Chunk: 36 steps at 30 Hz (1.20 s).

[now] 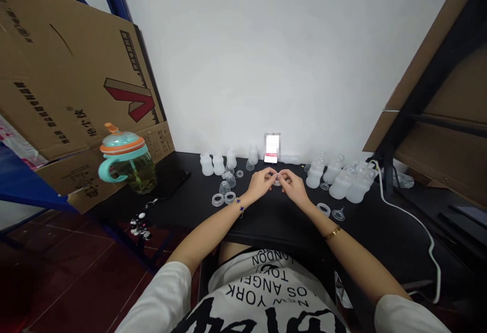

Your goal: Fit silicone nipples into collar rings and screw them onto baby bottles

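Over the middle of the black table, my left hand (262, 183) and my right hand (291, 185) meet, fingertips pinched on a small whitish bottle collar ring (277, 182) between them. Fingers cover much of it, so its exact shape is partly hidden. Left of my hands lie two collar rings (223, 199), clear domed caps (224, 187) and a small clear disc (239, 174). To the right rest another white collar ring (323, 210) and a clear nipple piece (338, 215). Frosted baby bottles (314, 175) stand in a group farther right.
More frosted bottles (218, 164) stand along the back left. A lit phone (271, 148) leans against the wall. At the left are a large teal-handled jug (131, 163), a dark tablet-like slab (173, 183) and a beaded keychain (140, 225). A white cable (411, 214) runs along the right.
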Tool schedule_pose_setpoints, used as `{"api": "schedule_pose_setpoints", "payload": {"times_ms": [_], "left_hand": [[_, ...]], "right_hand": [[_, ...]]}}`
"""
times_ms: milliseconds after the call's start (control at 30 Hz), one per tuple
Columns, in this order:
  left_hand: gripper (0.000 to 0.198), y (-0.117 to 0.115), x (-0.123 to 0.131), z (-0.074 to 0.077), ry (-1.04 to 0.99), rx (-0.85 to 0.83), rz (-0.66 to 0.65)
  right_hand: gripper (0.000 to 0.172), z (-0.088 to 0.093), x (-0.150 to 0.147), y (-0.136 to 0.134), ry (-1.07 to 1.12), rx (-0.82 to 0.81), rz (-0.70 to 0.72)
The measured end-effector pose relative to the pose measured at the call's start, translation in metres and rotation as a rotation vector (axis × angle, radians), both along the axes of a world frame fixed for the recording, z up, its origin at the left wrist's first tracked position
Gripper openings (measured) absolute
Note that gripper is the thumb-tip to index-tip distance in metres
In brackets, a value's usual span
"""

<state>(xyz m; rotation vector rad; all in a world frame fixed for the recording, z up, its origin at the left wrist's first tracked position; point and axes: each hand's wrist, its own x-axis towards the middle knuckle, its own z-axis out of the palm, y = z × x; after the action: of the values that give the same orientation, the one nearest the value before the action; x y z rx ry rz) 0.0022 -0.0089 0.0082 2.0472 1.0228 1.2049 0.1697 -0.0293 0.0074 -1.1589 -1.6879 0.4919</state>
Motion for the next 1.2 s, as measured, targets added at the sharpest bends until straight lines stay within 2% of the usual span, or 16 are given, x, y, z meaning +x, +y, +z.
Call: {"api": "schedule_pose_setpoints", "payload": {"times_ms": [533, 767, 1200], "left_hand": [[0.023, 0.0016, 0.0002, -0.0028, 0.004, 0.001, 0.011], [0.023, 0.0025, 0.0, -0.003, 0.008, 0.008, 0.011], [0.022, -0.0004, -0.0002, 0.001, 0.028, 0.006, 0.017]], "right_hand": [[0.023, -0.0035, 0.0013, 0.0029, 0.004, 0.012, 0.0], [0.027, -0.0057, 0.0011, 0.005, 0.019, 0.024, -0.01], [0.023, -0.0054, 0.0017, 0.0049, 0.017, 0.006, -0.013]]}}
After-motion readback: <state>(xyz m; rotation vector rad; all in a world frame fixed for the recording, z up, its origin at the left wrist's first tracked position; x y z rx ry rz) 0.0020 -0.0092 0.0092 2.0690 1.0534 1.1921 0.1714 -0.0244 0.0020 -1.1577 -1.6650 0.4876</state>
